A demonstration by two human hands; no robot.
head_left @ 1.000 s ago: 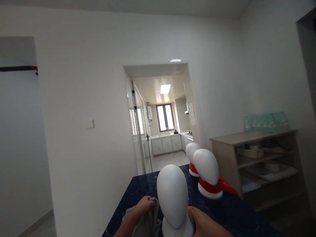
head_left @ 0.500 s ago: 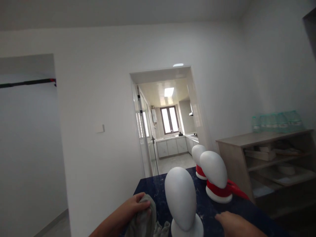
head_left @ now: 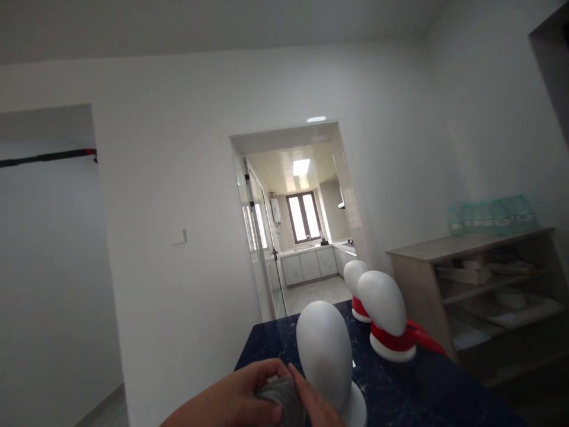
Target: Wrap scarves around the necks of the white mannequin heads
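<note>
cloth: grey, soft and woven-looking, matt, bunched between the left hand and right hand
nearest head form: white, smooth, matt with a faint sheen, looks like plastic or foam
two farther head forms: same smooth white finish, red cloth-like bands at the base
table top: dark blue with pale veins like marble, polished and glossy
shelf unit: pale wood grain, matt
walls: white paint, flat and matt
glass door: clear, reflective
</note>
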